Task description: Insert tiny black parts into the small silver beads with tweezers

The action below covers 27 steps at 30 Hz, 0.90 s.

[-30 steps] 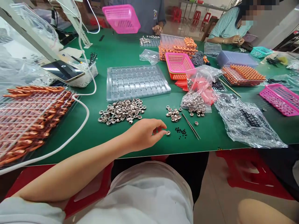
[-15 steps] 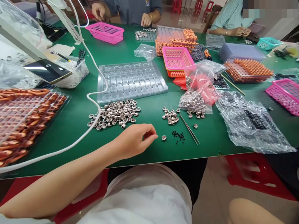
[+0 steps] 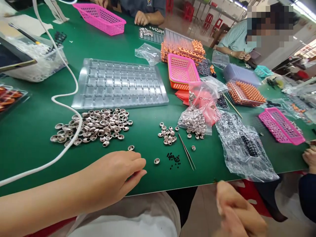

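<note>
My left hand point(image 3: 120, 174) rests near the table's front edge, its fingers loosely curled and a small gap between thumb and forefinger. Nothing shows in it. Just beyond its knuckles lies one silver ring-like metal cup point(image 3: 131, 148); another metal cup point(image 3: 156, 161) sits off its fingertips. My right hand point(image 3: 238, 210), smeared by motion, is off the front edge at lower right; whether it holds anything is unclear. Between the hands lie small black pieces point(image 3: 174, 158) and metal tweezers point(image 3: 187, 151). A large pile of metal cups point(image 3: 96, 126) spreads behind my left hand, with a smaller cluster point(image 3: 169, 134) to its right.
A clear compartment tray point(image 3: 120, 84) lies behind the large pile. A white cable point(image 3: 66, 144) crosses the left side. Plastic bags point(image 3: 247, 148), pink baskets point(image 3: 184, 67) and orange parts point(image 3: 247, 93) stand right and behind. Other people's hands point(image 3: 142, 18) are across the table and at the right edge.
The view has shifted rightward. My right hand has come into view at lower right. One metal cup now lies apart from the large pile, by my left hand, whose thumb and forefinger have parted slightly.
</note>
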### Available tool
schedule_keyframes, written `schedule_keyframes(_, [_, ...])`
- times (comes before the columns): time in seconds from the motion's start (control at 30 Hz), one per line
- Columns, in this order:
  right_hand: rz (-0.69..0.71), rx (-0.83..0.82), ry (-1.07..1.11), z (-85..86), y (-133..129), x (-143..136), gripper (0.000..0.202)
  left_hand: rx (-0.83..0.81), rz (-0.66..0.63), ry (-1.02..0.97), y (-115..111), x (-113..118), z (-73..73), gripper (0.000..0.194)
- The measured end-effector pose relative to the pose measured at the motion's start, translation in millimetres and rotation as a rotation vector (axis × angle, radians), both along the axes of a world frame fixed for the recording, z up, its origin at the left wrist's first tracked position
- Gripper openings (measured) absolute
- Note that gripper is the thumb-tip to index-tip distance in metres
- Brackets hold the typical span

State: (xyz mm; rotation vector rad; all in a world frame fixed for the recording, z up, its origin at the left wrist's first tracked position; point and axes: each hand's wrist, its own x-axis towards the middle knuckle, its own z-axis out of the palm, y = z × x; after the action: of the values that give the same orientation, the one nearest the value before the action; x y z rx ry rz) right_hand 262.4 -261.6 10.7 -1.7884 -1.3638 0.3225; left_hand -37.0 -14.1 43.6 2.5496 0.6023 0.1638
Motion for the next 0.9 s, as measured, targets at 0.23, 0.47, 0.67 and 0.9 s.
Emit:
schedule_keyframes(0.23, [0.020, -0.033, -0.289, 10.1, 91, -27, 0.012, 0.057, -0.024, 0.260, 0, 29, 3.4, 0.019])
schedule_keyframes(0.47, [-0.044, -0.291, -0.487, 6.6, 111, -32, 0.022, -0.100, 0.091, 0.262, 1, 38, -9.5, 0.018])
schedule_keyframes(0.67, [-0.109, -0.369, -0.553, 3.5, 122, -33, 0.022, -0.061, 0.096, 0.142, 0, 36, -25.9, 0.014])
schedule_keyframes(0.9, [-0.264, -0.427, -0.452, 4.5, 124, -32, 0.028, -0.008, 0.118, 0.082, -1, 40, -33.8, 0.011])
